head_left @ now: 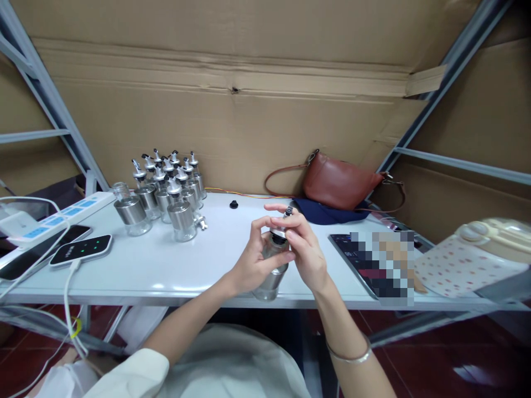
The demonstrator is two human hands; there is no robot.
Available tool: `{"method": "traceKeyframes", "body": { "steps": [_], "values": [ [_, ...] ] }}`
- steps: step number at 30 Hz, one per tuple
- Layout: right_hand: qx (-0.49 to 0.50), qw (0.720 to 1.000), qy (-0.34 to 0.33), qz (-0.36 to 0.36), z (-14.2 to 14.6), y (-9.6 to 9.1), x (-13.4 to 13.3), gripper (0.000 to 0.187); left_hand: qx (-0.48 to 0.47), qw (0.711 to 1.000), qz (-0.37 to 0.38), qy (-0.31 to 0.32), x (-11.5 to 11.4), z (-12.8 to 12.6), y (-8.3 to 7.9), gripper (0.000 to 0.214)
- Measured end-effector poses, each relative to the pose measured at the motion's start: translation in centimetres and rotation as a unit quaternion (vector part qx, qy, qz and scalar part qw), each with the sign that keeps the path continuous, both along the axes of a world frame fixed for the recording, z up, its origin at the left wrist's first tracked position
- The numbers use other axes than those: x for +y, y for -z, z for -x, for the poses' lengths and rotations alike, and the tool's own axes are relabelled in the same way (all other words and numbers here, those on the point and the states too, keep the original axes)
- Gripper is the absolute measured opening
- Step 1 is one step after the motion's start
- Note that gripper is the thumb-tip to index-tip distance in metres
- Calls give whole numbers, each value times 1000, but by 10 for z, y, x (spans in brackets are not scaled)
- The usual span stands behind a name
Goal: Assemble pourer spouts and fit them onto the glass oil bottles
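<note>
A glass oil bottle (270,284) with a steel band stands upright near the table's front edge. My left hand (253,260) is closed around its neck and shoulder. On top sits a metal pour spout (279,232) with a black tip, and my right hand (307,251) has its fingers closed about it. The fingers partly hide the joint between spout and neck. To the left stand several similar bottles (181,218) fitted with spouts. One bottle (131,213) beside them has an open neck. A small metal spout piece (202,223) lies near the group, and a black stopper (234,204) rests farther back.
On the left lie a power strip (62,218), a black-faced device (81,250) with a white cable, and a dark phone (25,265). A brown handbag (342,179) sits on navy cloth at the back right. In front are a tablet (357,260) and a dotted white container (460,262).
</note>
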State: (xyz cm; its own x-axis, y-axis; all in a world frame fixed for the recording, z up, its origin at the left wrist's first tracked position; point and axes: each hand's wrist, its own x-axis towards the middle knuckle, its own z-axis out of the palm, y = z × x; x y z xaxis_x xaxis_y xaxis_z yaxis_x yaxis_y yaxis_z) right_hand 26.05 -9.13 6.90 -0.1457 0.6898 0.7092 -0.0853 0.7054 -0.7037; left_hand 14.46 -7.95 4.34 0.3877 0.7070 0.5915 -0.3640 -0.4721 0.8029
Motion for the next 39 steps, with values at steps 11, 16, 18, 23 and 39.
{"method": "traceKeyframes", "body": {
  "steps": [11,16,18,23,39],
  "values": [
    [-81,991,79,-69,5,18,-6,25,-11,989,-83,-120,5,-5,16,34],
    [-83,976,166,-113,10,40,-5,34,26,993,-49,-106,3,-2,16,45],
    [-84,970,198,-114,12,46,-5,34,41,992,-44,-113,4,-1,16,44],
    [-68,957,238,-148,16,46,-5,34,33,990,-55,-122,4,-2,16,43],
    [-46,956,269,-104,37,53,-8,32,65,990,-43,-122,4,15,12,32]
  ]
}}
